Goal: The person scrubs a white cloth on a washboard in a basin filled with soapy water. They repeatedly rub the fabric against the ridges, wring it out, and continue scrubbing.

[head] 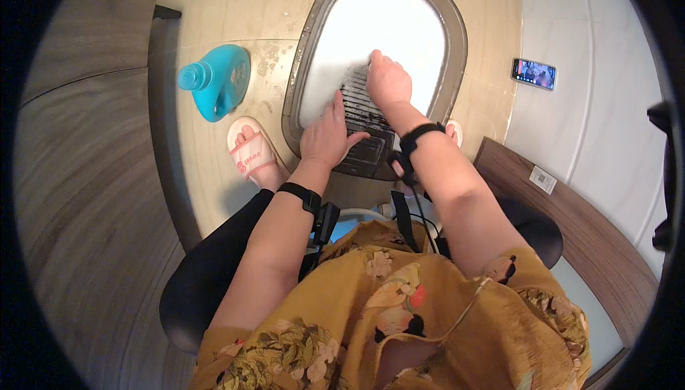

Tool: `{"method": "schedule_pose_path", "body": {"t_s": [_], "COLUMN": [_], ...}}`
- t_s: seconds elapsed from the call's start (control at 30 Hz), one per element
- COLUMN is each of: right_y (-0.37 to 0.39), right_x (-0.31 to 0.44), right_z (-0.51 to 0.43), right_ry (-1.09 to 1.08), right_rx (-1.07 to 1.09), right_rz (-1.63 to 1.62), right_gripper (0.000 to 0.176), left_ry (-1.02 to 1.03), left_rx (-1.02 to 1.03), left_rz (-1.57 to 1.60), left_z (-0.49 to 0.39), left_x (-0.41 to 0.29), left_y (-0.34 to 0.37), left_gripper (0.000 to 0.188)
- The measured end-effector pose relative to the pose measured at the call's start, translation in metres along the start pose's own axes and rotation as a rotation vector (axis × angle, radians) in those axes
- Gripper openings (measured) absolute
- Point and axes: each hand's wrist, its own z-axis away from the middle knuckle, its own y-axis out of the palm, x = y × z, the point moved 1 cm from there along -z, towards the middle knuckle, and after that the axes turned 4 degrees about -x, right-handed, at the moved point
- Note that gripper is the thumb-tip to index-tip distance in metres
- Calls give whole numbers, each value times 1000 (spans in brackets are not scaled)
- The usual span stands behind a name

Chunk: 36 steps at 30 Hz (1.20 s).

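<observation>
A grey-brown oval basin (456, 31) stands on the floor before me, with thick white foam (385, 20) over most of its inside. At its near end a dark ridged washboard (364, 149) slopes up out of the foam. My left hand (326, 136) lies flat along the board's left side, thumb spread across it. Over the upper ridges, at the foam's edge, my right hand (390, 78) is curled into a fist. Whether anything is inside that fist is hidden.
A turquoise detergent bottle (222, 82) stands left of the basin, near a slippered foot (252, 149). Wood-grain panelling (96, 149) runs along the left. At right, a lit phone (534, 73) is by the pale wall, above a wooden board (567, 208). Straps circle both forearms.
</observation>
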Motion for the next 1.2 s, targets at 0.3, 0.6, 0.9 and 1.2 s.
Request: {"method": "schedule_pose_path", "body": {"t_s": [0.3, 0.6, 0.9, 1.2], "right_y": [3, 3, 6, 4], "right_x": [-4, -4, 0, -3], "right_z": [11, 18, 15, 3], "right_ry": [-83, -173, -115, -31], "right_rx": [-40, 36, 125, 1], "right_rz": [0, 6, -27, -27], "right_gripper": [13, 11, 19, 16], "left_ry": [12, -11, 26, 1], "left_rx": [-5, 35, -34, 11], "left_rz": [-18, -39, -49, -23], "left_z": [0, 1, -3, -2], "left_x": [1, -4, -1, -3], "left_y": [2, -4, -1, -6], "left_gripper": [111, 110, 111, 113]}}
